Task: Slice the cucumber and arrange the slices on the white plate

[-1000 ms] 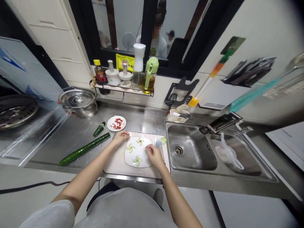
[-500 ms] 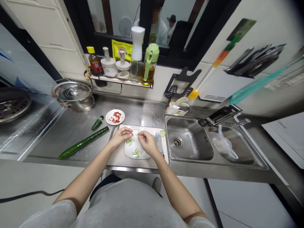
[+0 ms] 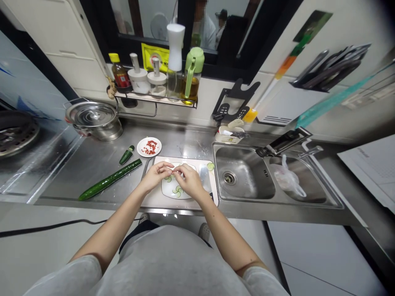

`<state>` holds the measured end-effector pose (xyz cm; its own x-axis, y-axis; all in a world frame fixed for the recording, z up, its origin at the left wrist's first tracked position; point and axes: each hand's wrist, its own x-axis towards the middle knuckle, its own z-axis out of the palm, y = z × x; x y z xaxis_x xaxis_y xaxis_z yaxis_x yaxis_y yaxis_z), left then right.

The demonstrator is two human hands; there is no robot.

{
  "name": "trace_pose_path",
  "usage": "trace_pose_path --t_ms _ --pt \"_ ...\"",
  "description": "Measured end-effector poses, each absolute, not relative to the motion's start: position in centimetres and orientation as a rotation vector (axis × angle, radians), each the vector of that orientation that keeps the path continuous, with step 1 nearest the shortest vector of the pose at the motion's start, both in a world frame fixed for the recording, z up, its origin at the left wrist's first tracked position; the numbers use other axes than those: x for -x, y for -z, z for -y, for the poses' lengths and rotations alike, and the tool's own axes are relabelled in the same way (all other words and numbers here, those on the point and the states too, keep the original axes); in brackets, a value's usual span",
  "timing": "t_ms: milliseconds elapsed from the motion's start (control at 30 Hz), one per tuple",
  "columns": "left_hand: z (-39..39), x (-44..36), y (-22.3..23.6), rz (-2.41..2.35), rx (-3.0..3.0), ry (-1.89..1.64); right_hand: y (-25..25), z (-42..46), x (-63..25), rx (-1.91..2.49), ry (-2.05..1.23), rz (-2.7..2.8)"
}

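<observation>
Here, hands (image 3: 159, 176) over plate (image 3: 167, 192), board (image 3: 151, 200) margin around

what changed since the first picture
The left hand moved right from the far-left corner of the square plate; the right hand moved left and farther away. They're now together above it; any grip is unclear. The long cucumber and round plate stayed put.

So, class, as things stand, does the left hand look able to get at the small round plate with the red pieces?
Probably yes: the small round plate lies just beyond the left hand, with nothing tall visible between them, though that hand's fingertips are now close against the right hand's.
</observation>
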<state>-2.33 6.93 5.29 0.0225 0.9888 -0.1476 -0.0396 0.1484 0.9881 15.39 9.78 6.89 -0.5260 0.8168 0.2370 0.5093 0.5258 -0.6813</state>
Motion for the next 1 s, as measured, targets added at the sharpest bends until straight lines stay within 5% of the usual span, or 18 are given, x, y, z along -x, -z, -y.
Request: trace_pose_path --t_ms 1000 --pt "-5.3 0.5 0.7 -1.455 -1.422 -0.829 0.0 -7.6 -18.4 1.300 -0.961 2.225"
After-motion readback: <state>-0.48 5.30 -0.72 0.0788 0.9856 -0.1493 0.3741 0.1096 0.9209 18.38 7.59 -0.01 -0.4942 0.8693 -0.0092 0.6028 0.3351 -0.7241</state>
